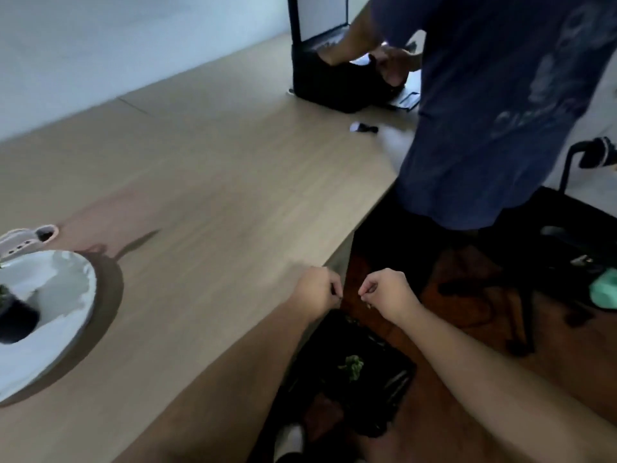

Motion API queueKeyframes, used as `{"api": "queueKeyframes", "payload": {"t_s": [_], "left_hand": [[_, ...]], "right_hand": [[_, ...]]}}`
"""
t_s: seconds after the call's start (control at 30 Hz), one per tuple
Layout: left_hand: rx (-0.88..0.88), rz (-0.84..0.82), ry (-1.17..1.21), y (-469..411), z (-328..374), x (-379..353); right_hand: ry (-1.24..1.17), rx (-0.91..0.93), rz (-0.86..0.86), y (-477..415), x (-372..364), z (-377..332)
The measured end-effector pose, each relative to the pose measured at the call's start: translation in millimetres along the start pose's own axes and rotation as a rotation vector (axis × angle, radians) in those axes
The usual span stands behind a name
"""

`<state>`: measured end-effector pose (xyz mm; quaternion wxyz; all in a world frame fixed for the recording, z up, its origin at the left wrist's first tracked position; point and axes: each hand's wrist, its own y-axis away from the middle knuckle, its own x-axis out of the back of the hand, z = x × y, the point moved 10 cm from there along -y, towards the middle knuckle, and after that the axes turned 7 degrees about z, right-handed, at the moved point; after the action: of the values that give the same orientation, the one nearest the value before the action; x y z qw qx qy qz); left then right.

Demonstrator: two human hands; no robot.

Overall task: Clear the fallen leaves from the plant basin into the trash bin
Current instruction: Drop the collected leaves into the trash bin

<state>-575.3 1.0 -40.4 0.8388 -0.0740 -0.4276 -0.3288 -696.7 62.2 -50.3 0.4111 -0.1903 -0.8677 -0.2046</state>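
Note:
My left hand and my right hand are both curled into loose fists, side by side past the table's front edge. They hover above the black-lined trash bin on the floor. A clump of green leaves lies inside the bin. A tiny brownish leaf bit shows at my right fingertips. Nothing is clearly visible in my left fingers. The white plant basin sits on the table at the far left with a small black pot in it.
A pale watering can stands behind the basin on the wooden table. Another person in a blue shirt stands at the right, handling a black bag. A black chair and a green object are further right.

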Motion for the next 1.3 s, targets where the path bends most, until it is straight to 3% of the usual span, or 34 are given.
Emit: {"api": "queueKeyframes", "payload": {"t_s": [0.33, 0.53, 0.77, 1.03, 1.13, 1.3], "left_hand": [[0.009, -0.287, -0.118, -35.0, -70.6, -166.5], [0.045, -0.378, -0.083, -45.2, -97.3, -205.4], [0.025, -0.525, -0.273, -36.5, -102.4, -214.7], [-0.033, -0.357, -0.284, -48.9, -38.7, -131.3], [-0.072, -0.224, -0.269, -46.9, -16.2, -87.5], [0.014, 0.043, -0.270, -20.3, -20.1, 14.0]], "right_hand": [[0.018, -0.322, -0.202, 9.3, -95.1, 166.1], [0.003, -0.383, -0.204, 2.9, -130.5, 192.8], [0.045, -0.447, -0.215, 12.7, -122.1, 210.1], [-0.017, -0.250, -0.175, -6.0, -46.6, 129.8], [-0.023, -0.128, -0.099, -13.9, -14.4, 88.3], [-0.040, 0.030, -0.045, -22.7, 11.7, 9.3]]}}
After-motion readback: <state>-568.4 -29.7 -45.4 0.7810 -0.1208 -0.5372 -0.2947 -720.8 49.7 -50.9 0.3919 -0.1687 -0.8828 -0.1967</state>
